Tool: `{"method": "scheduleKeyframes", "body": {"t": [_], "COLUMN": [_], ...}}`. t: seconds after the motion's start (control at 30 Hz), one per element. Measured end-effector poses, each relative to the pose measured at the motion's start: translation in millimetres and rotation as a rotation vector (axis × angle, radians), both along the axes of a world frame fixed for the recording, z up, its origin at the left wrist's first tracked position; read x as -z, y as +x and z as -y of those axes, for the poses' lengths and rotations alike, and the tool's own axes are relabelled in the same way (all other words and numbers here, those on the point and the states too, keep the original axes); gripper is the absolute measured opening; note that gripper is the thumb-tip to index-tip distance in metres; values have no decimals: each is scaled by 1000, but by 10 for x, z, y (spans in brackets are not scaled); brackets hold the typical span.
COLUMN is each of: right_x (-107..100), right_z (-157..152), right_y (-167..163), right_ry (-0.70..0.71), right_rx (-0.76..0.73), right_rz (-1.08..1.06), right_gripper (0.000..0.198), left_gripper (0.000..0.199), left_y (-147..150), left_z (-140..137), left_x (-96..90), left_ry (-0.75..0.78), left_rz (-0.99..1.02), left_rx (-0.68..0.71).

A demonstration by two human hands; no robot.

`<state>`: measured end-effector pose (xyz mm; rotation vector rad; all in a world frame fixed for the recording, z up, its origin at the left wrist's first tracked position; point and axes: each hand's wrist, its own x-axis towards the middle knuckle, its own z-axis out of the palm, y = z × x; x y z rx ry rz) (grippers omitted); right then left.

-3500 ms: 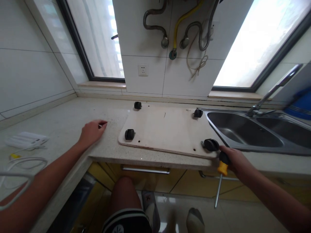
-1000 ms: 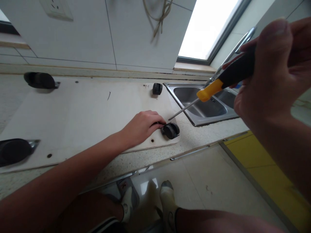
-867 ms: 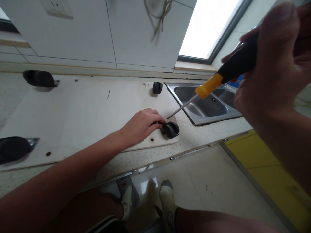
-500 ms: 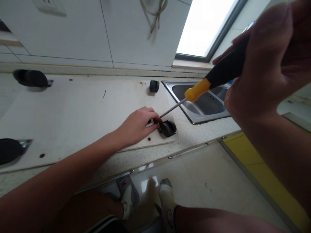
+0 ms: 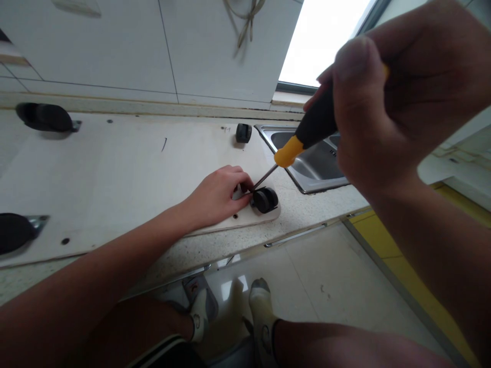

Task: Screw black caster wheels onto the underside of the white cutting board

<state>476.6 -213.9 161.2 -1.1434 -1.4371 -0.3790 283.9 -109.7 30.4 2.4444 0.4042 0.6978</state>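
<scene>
My right hand (image 5: 387, 97) is closed around the black and yellow handle of a screwdriver (image 5: 289, 151). Its metal shaft slants down to the left, and the tip ends at the fingers of my left hand (image 5: 220, 197). Those fingers are pinched together beside a black twin-wheel caster (image 5: 266, 200) near the right end of a white board (image 5: 134, 174). What they pinch is hidden. Another black caster (image 5: 243, 133) stands farther back on the board. Two larger black casters (image 5: 46, 117) with metal plates are at its left end, one cut off by the picture edge.
The board lies on a speckled counter (image 5: 307, 204) with a steel sink (image 5: 307, 176) set in at the right. A tiled wall with a hanging cord (image 5: 249, 20) rises behind, beside a bright window (image 5: 322, 41). Yellow cabinet fronts (image 5: 402, 266) are at lower right.
My right hand and the screwdriver handle have swung left and the shaft stands steeper. My left hand stays pinched beside the caster. The whole view has shifted slightly.
</scene>
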Motion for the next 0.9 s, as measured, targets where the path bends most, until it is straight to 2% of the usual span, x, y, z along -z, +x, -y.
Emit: {"method": "scheduleKeyframes", "body": {"t": [0.1, 0.2, 0.37, 0.5, 0.7, 0.9], "right_x": [-3, 19, 66, 87, 110, 162], "right_z": [-119, -211, -264, -222, -101, -108], "right_y": [-12, -45, -96, -134, -175, -193], "right_ry": [77, 106, 153, 160, 184, 245], "right_rx": [-129, -187, -220, -190, -33, -48], "right_rz": [346, 373, 409, 397, 437, 450], "right_gripper": [30, 21, 20, 18, 23, 21], "left_gripper": [7, 8, 10, 10, 11, 11], "left_y": [2, 2, -3, -2, 7, 10], "left_z": [5, 10, 12, 8, -3, -11], "left_x": [-10, -16, -17, -18, -2, 6], "left_ry": [-4, -8, -16, -22, -11, -15], "left_rz": [-4, -18, -26, -28, -15, -7], "left_rx": [-5, -8, 0, 5, 3, 15]}}
